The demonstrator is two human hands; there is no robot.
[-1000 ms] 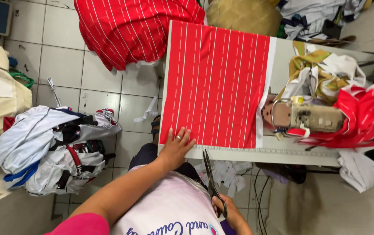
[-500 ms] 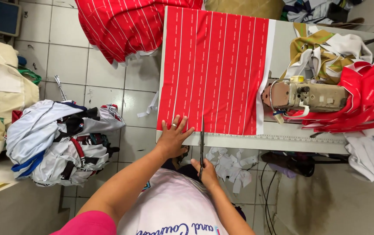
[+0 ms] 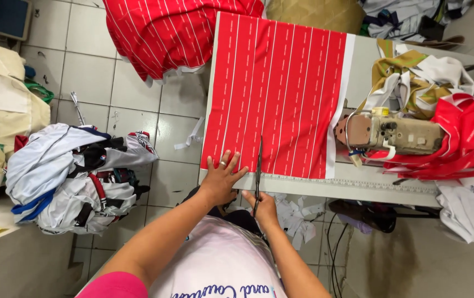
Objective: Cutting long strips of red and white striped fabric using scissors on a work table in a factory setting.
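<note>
You stand at the near edge of a white table point(image 3: 358, 182), looking straight down on a sheet of red cloth with thin white stripes point(image 3: 278, 94) spread flat across its left half. Your left hand point(image 3: 221, 177) lies palm down on the cloth's near left corner, fingers spread apart and pressing the fabric flat, a ring on one of them. Your right hand point(image 3: 263, 208) sits just off the table's near edge, fingers curled tight around the handles of a pair of scissors point(image 3: 258, 168); the dark blades run away from you over the cloth's near hem, just right of your left hand. Whether the blades are parted or together cannot be told from here.

Right of the cloth, a beige sewing machine point(image 3: 391, 134) rests on the table, with more red striped fabric point(image 3: 469, 138) heaped at its far side and olive and white pieces point(image 3: 413, 72) bunched behind it. Another length of red striped cloth point(image 3: 165, 33) hangs past the table's far left corner over the tiled floor point(image 3: 99, 72). A pile of white, blue and black garments point(image 3: 71, 176) lies on the floor to your left, and white scraps point(image 3: 297, 215) are scattered under the table
</note>
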